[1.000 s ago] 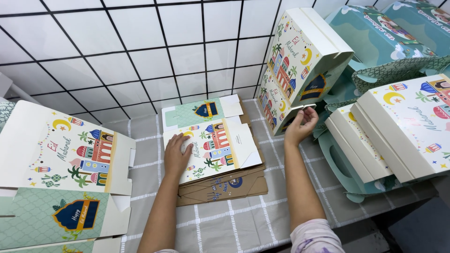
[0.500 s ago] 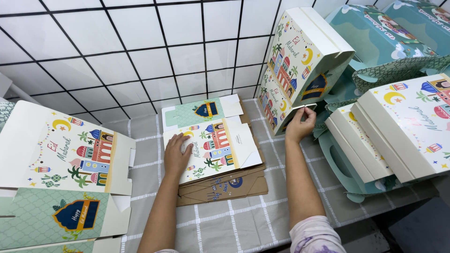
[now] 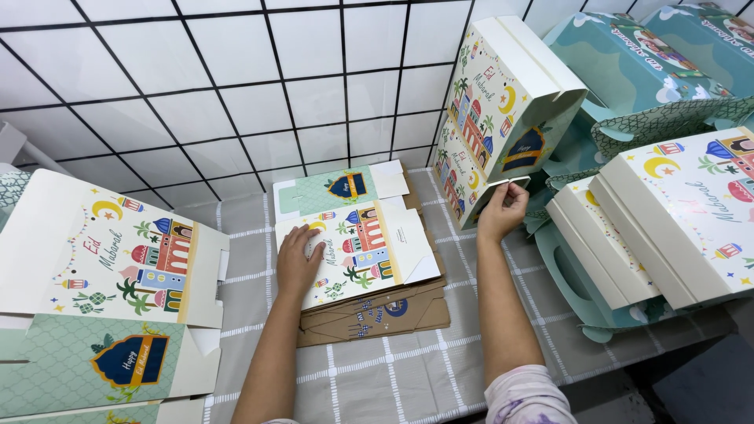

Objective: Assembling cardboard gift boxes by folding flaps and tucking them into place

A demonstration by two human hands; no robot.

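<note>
My left hand (image 3: 297,259) lies flat, fingers spread, on the top sheet of a stack of flattened printed cardboard boxes (image 3: 369,243) in the middle of the table. My right hand (image 3: 503,208) reaches up to the right and pinches the lower flap of an assembled cream box (image 3: 503,110) printed with colourful buildings and a moon. That box leans tilted against the tiled wall, stacked over another like it.
More assembled boxes (image 3: 675,212) pile up at the right, with teal ones (image 3: 628,63) behind. Folded-up boxes (image 3: 110,267) stand at the left. A grey checked cloth (image 3: 408,377) covers the table; a white tiled wall (image 3: 196,94) rises behind.
My right hand has shifted slightly up along the tilted box's flap. The left hand stays on the flat stack.
</note>
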